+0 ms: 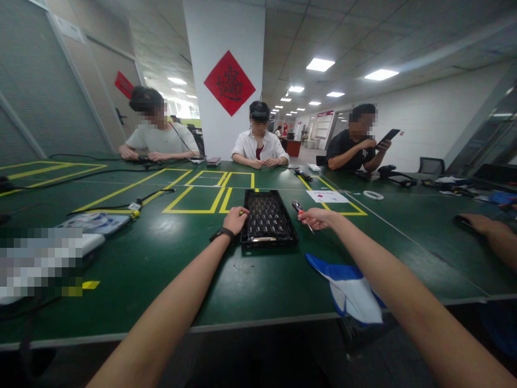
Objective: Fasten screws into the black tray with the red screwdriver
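Note:
A black rectangular tray (270, 218) lies on the green table in front of me, with rows of small glinting pieces in it. Along its near end lies a pale, thin bar (262, 239). My left hand (236, 220) has its fingers closed over the tray's left rim. To the right of the tray, my right hand (315, 217) grips a screwdriver with a red and dark handle (298, 207); its thin metal shaft sticks out below the fingers. Near my right forearm lies a blue and white cloth piece (353, 291).
Yellow tape rectangles (189, 211) mark the table (226, 302). A white paper (327, 196) and a white ring (373, 195) lie right of the tray. Cables (121, 207) and packets are at left. Three people sit opposite; another person's hand (480, 223) is at right.

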### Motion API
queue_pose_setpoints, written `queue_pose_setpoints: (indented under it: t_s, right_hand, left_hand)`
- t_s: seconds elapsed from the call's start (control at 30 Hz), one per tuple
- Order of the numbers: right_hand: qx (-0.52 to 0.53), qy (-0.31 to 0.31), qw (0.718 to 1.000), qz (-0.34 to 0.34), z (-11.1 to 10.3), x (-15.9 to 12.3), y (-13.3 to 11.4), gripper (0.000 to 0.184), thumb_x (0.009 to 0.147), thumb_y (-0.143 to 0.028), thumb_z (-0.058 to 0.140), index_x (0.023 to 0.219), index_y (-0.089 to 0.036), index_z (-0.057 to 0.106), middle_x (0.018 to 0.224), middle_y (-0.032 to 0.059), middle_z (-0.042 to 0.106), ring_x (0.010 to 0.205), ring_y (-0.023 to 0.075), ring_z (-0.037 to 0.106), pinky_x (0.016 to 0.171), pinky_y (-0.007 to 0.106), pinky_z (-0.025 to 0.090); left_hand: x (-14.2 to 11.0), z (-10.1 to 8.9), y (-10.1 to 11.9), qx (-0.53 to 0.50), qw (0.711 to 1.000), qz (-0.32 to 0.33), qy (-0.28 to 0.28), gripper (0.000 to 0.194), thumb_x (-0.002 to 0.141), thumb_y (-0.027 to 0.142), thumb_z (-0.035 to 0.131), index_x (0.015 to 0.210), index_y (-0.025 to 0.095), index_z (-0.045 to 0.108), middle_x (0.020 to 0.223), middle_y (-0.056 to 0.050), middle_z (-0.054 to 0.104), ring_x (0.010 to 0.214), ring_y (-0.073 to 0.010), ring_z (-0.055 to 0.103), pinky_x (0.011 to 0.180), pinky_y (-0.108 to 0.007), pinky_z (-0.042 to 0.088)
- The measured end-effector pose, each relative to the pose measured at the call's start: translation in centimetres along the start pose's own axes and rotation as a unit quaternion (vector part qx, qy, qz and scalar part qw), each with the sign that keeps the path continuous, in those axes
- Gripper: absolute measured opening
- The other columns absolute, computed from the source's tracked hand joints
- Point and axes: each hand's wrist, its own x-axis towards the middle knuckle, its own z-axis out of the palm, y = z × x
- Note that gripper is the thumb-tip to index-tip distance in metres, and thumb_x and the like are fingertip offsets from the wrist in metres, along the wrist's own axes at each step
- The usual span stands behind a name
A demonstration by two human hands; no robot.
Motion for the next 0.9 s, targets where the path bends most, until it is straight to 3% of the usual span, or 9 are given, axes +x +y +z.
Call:
queue_pose_setpoints:
  t_s: [0.07, 0.13, 0.23, 0.3, 0.4, 0.53, 0.73, 0.9]
  right_hand:
    - [0.064, -0.007, 0.995, -0.077, 1.3, 0.2, -0.8, 0.02, 0.086, -0.03, 0.038, 0.071, -0.016, 0.04, 0.05, -0.0076, 0.039, 0.032, -0.0007, 0.022, 0.032, 0.009, 0.018]
    - [0.207, -0.058, 0.954, -0.211, 3.7, 0.7, -1.9, 0.016, 0.085, -0.029, 0.04, 0.076, -0.016, 0.043, 0.054, -0.0061, 0.043, 0.035, 0.0004, 0.03, 0.034, 0.011, 0.025]
    - [0.274, -0.12, 0.908, -0.295, 8.2, 2.0, -3.2, 0.013, 0.078, -0.024, 0.053, 0.087, -0.015, 0.05, 0.066, -0.0016, 0.053, 0.049, 0.004, 0.048, 0.045, 0.016, 0.039]
    - [0.272, -0.1, 0.895, -0.338, 10.8, 2.8, -3.6, 0.018, 0.074, -0.027, 0.057, 0.085, -0.013, 0.055, 0.067, -0.0001, 0.056, 0.051, 0.0047, 0.05, 0.047, 0.017, 0.04]
    - [0.266, -0.014, 0.878, -0.397, 13.0, 3.5, -3.3, 0.025, 0.071, -0.036, 0.058, 0.08, -0.013, 0.058, 0.065, -0.0006, 0.056, 0.043, 0.0024, 0.045, 0.04, 0.015, 0.035]
    - [0.272, 0.038, 0.868, -0.413, 13.2, 3.2, -2.3, 0.031, 0.071, -0.044, 0.055, 0.081, -0.014, 0.057, 0.063, -0.0003, 0.059, 0.04, 0.003, 0.046, 0.038, 0.015, 0.034]
    - [0.229, 0.067, 0.875, -0.422, 12.9, 2.3, -1.6, 0.037, 0.07, -0.048, 0.054, 0.087, -0.015, 0.056, 0.065, 0.0014, 0.062, 0.042, 0.0048, 0.05, 0.04, 0.016, 0.038]
    - [0.197, 0.055, 0.864, -0.461, 13.3, 2.2, -1.8, 0.031, 0.076, -0.042, 0.05, 0.093, -0.017, 0.055, 0.069, 0.0, 0.06, 0.045, 0.0044, 0.049, 0.044, 0.017, 0.04]
  left_hand:
    - [0.0, 0.1, 0.3, -0.019, 1.0, 0.012, 0.009, 0.02, 0.07, 0.018, 0.045, 0.08, 0.018, 0.062, 0.087, -0.005, 0.055, 0.088, -0.018, 0.052, 0.083, -0.032, 0.04]
    - [-0.2, -0.1, 0.8, -0.045, 0.997, 0.049, 0.034, 0.02, 0.069, 0.016, 0.045, 0.078, 0.018, 0.063, 0.089, -0.005, 0.055, 0.093, -0.0183, 0.051, 0.086, -0.032, 0.039]
    - [-1.0, -1.0, 1.8, -0.108, 0.985, 0.126, 0.056, 0.019, 0.073, 0.017, 0.044, 0.077, 0.018, 0.063, 0.098, -0.005, 0.056, 0.102, -0.0183, 0.048, 0.092, -0.034, 0.035]
    - [-1.8, -1.8, 2.6, -0.187, 0.973, 0.131, 0.019, 0.021, 0.077, 0.024, 0.043, 0.08, 0.017, 0.063, 0.095, -0.006, 0.059, 0.093, -0.0172, 0.054, 0.087, -0.035, 0.039]
    - [-2.8, -2.8, 3.4, -0.31, 0.946, 0.083, -0.055, 0.032, 0.077, 0.036, 0.047, 0.096, 0.013, 0.058, 0.08, -0.006, 0.064, 0.073, -0.0151, 0.059, 0.075, -0.033, 0.045]
    - [-3.4, -3.5, 3.9, -0.314, 0.939, 0.069, -0.125, 0.041, 0.069, 0.039, 0.058, 0.101, 0.013, 0.057, 0.071, -0.004, 0.064, 0.066, -0.0132, 0.058, 0.067, -0.028, 0.045]
    - [-3.9, -3.2, 4.8, -0.238, 0.941, 0.111, -0.215, 0.028, 0.059, 0.037, 0.067, 0.066, 0.011, 0.059, 0.06, 0.0, 0.058, 0.055, -0.0084, 0.05, 0.055, -0.021, 0.039]
    - [-4.2, -2.8, 5.3, -0.265, 0.933, 0.104, -0.221, 0.028, 0.061, 0.036, 0.066, 0.068, 0.012, 0.054, 0.058, 0.003, 0.052, 0.052, -0.0057, 0.045, 0.052, -0.019, 0.036]
